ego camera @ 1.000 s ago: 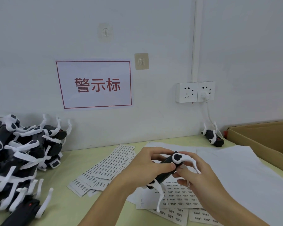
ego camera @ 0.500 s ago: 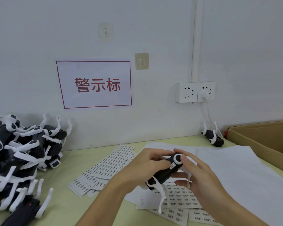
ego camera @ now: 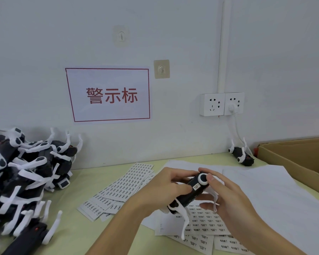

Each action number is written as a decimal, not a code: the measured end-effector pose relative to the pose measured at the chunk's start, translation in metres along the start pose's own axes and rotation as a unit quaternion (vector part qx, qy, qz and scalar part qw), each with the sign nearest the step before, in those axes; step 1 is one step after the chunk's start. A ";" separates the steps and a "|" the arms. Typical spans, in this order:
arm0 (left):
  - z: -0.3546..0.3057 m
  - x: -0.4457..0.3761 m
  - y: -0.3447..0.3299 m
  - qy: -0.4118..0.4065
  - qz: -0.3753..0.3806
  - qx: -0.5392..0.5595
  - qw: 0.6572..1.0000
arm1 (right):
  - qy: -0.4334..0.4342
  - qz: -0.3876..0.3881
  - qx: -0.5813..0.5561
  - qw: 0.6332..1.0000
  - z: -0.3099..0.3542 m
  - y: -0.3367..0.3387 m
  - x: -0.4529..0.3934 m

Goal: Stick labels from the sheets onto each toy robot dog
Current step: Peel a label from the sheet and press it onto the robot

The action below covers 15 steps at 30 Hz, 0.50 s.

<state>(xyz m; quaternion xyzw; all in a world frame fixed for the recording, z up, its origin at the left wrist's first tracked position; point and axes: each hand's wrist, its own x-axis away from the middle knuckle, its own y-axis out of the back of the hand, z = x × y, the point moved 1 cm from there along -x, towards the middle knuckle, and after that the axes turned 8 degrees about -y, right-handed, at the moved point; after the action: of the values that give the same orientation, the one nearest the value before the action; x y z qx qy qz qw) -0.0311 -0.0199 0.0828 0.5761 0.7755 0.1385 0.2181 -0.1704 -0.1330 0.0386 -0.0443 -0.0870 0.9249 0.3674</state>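
White wall behind, a green counter in front. Both hands hold one toy robot dog above the label sheets. Left hand wraps around its black body. Right hand holds the other side, thumb by a small label stuck on it.

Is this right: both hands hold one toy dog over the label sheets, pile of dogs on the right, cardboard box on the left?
No, the sides are swapped. The head view shows the pile of dogs on the left and the cardboard box on the right. Both hands, left hand and right hand, do hold one toy dog over the label sheets.
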 end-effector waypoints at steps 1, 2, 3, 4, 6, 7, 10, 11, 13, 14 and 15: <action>0.001 0.000 0.001 0.011 0.000 0.003 1.000 | -0.004 -0.003 -0.006 1.000 0.000 0.000 0.000; 0.003 -0.001 0.003 0.023 -0.008 0.005 1.000 | -0.009 -0.008 -0.014 1.000 0.000 0.000 0.000; 0.004 -0.001 0.005 0.032 -0.023 0.010 0.999 | -0.014 -0.014 -0.023 1.000 0.000 0.001 0.000; 0.006 -0.002 0.007 0.039 -0.041 0.017 0.998 | -0.017 -0.022 -0.033 0.999 0.000 0.001 0.000; 0.011 -0.003 0.011 0.046 -0.080 0.034 0.995 | -0.019 -0.039 -0.053 0.998 0.000 0.002 0.000; 0.013 -0.004 0.013 0.050 -0.099 0.044 0.993 | -0.018 -0.047 -0.062 0.997 0.000 0.003 -0.001; 0.019 -0.004 0.012 0.086 -0.110 0.079 0.987 | -0.014 -0.064 -0.098 0.993 -0.001 0.002 -0.002; 0.021 -0.005 0.010 0.102 -0.102 0.102 0.984 | -0.015 -0.066 -0.108 0.992 -0.001 0.002 -0.002; 0.023 -0.005 0.006 0.115 -0.097 0.163 0.975 | -0.015 -0.066 -0.118 0.991 -0.001 0.000 -0.002; 0.023 -0.005 0.005 0.110 -0.106 0.184 0.971 | -0.015 -0.064 -0.122 0.990 -0.002 0.000 -0.002; 0.023 -0.006 0.005 0.101 -0.121 0.193 0.968 | -0.014 -0.061 -0.126 0.990 -0.002 0.000 -0.002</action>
<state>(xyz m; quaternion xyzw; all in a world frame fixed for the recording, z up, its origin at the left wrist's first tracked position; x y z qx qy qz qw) -0.0138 -0.0248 0.0665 0.4918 0.8697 0.0163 0.0385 -0.1691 -0.1340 0.0364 -0.0715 -0.2103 0.8828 0.4138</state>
